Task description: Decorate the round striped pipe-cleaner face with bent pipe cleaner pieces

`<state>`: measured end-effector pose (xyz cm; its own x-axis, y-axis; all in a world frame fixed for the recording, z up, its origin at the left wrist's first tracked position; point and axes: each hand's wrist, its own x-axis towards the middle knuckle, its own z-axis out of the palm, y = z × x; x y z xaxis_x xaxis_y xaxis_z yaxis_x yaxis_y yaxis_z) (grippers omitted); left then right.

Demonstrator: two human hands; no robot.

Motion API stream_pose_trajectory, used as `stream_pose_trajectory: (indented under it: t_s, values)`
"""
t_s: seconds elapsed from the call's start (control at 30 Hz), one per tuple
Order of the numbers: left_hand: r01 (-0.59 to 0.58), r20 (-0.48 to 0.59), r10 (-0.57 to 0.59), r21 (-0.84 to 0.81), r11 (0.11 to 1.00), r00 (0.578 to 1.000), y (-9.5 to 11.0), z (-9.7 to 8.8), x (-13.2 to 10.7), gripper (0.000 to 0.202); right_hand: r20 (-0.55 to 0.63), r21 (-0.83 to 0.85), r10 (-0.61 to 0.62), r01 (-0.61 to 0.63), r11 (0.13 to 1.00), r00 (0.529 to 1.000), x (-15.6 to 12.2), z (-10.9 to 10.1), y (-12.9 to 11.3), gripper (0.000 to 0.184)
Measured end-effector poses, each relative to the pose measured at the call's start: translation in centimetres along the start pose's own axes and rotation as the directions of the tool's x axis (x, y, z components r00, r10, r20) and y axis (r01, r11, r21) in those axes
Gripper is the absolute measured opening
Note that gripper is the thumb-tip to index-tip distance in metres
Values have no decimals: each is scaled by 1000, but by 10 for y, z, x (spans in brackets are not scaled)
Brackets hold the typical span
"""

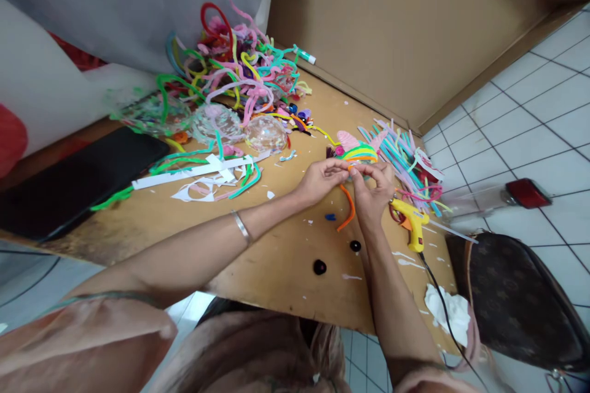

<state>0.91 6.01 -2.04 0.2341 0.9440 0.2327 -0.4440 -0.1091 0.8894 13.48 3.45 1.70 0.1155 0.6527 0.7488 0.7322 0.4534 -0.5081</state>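
1 head-worn view, looking steeply down and forward, close over wooden table (276, 258), tiled floor (530, 116) at right

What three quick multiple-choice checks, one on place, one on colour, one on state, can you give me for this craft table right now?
1. Where does the glue gun lie?
A. beside the right hand
B. on the black mat
C. on the floor

2. What colour is the pipe cleaner hanging below the hands?
A. blue
B. orange
C. white

3. How do the hands stand?
A. both flat on the table
B. fingertips pinched together on the small piece, left hand meeting the right
C. one lifted off

Key: 1 A, it rests on the table by that wrist; 2 B, the curved strand is orange; 3 B, both hands pinch at one spot.
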Motion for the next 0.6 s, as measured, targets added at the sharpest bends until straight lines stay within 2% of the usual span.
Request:
stream_pose_trajectory:
  t_s: [0.17, 0.3, 0.5, 0.6]
  values:
    - [33, 13, -32, -78, 996, 999, 0, -1, 1, 38, 118, 98, 102, -113, 989, 988, 1, 0, -5, 11]
    - [32, 28, -30, -86, 996, 999, 4, -1, 1, 40, 124, 131, 138, -154, 979, 983, -1, 1, -7, 10]
    - [13, 40, -11, -41, 999, 999, 4, -1, 0, 41, 171, 106, 136, -156, 982, 976, -4, -1, -7, 12]
    - [-20, 50, 19, 16, 1000, 999, 5, -3, 0, 38, 194, 36, 55, -63, 997, 979, -4, -1, -5, 11]
